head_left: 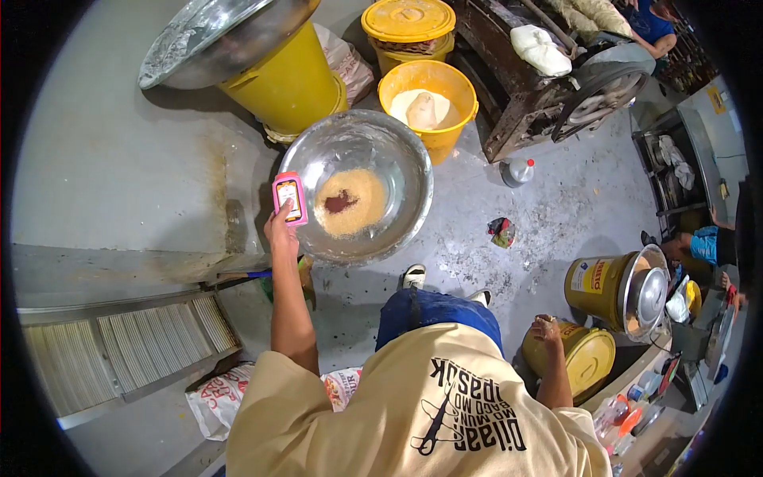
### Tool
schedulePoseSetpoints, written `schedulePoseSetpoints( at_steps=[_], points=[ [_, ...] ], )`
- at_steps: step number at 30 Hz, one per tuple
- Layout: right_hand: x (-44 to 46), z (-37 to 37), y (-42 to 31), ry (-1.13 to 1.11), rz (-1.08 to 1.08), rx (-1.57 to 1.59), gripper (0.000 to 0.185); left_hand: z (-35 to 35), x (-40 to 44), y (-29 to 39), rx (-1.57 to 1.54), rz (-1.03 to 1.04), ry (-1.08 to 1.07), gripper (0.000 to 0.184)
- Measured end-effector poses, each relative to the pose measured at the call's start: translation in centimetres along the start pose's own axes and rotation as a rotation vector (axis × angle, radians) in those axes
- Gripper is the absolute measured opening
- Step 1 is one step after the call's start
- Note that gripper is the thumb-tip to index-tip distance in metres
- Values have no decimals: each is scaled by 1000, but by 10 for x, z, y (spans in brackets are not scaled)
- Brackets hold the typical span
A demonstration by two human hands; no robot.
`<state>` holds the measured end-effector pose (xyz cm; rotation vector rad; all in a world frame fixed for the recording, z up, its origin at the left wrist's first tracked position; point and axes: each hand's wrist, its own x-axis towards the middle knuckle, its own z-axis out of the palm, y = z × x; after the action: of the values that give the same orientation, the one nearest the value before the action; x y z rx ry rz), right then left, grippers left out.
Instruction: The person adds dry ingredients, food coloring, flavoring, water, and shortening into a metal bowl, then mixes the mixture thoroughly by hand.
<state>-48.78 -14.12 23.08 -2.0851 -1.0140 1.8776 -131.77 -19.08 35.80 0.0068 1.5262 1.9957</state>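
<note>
1. Fingers of left hand (280,226): wrapped round near end of pink rectangular pack (284,187), thumb across its label, spread only as wide as the pack. Exact kind of pack: can't tell.
2. Key relation: pack overlapping left rim of floor steel bowl (409,179) in view. Height above rim: can't judge from overhead.
3. Long axis of pack: pointing roughly forward from the wearer, far end leaning slightly left.
4. Brown powder (338,203): just right of left fingers and pack, about level with them, lying on tan granules (367,191) inside the bowl.
5. Nearer hand to bowl and powder: left, clearly. Right hand (546,328): well apart, back and to the right, above or beside right lidded bucket (584,366). Right fingers loosely curled; can't tell about any hold.
6. Counts: one pack, one brown patch, one bed of granules.
7. Large steel bowls: two, counting upturned-looking bowl (191,40) atop far-left yellow bucket (286,87). More metalware at right edge, count unclear.
8. Yellow buckets: five, including white-powder bucket (441,147), far lidded bucket (409,24) and labelled bucket (592,274).
9. Red-capped jug (518,172): one, on floor, right of white-powder bucket.
</note>
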Motion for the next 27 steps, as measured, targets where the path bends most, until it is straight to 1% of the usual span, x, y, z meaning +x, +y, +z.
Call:
schedulePoseSetpoints(
  at_steps=[2,5,7,10,11,14,15,17,18,19,20,21,22,23,24,25,26,27],
  points=[
    [25,-16,28,-77,27,-10,46,-5,-3,-4,-4,-41,7,41],
    [-5,5,-10,35,-34,-2,41,-8,-7,-6,-94,-52,-18,41],
    [-8,5,-14,20,-38,41,40,-9,-5,-9,-171,-87,-21,42],
    [-11,1,-16,13,-89,56,39,-10,6,-20,-80,-35,-64,46],
    [-14,-3,-14,17,-110,52,38,-9,6,-27,-157,-59,-78,45],
    [-3,-22,10,-98,-174,166,34,15,-15,-40,-393,-111,-219,48],
    [-9,-24,13,-78,-153,185,33,11,-12,-54,-471,-192,-261,53],
    [-18,-15,9,-28,-126,233,31,17,-23,-79,-575,-268,-427,61],
    [-30,-8,3,31,-129,233,29,28,-43,-84,-626,-327,-518,67],
    [-26,-9,-2,86,-69,218,29,42,-57,-99,-712,-434,-513,70],
    [-28,-13,-10,101,-58,174,30,63,-77,-115,-698,-436,-582,74],
    [-27,-20,-15,107,-22,185,31,83,-91,-134,-725,-572,-594,77],
    [-25,-31,-19,148,-35,171,31,110,-108,-159,-687,-679,-540,78],
    [-17,-42,-19,182,-82,141,32,139,-118,-193,-630,-717,-671,79],
    [-16,-55,-20,222,-162,66,33,170,-140,-218,-569,-793,-687,75],
    [-14,-70,-28,194,-253,93,42,209,-167,-242,-530,-898,-659,72],
    [-3,-76,-29,217,-359,75,45,244,-198,-264,-444,-927,-704,72],
    [11,-82,-30,238,-461,49,48,277,-225,-289,-389,-956,-845,73]
  ],
)
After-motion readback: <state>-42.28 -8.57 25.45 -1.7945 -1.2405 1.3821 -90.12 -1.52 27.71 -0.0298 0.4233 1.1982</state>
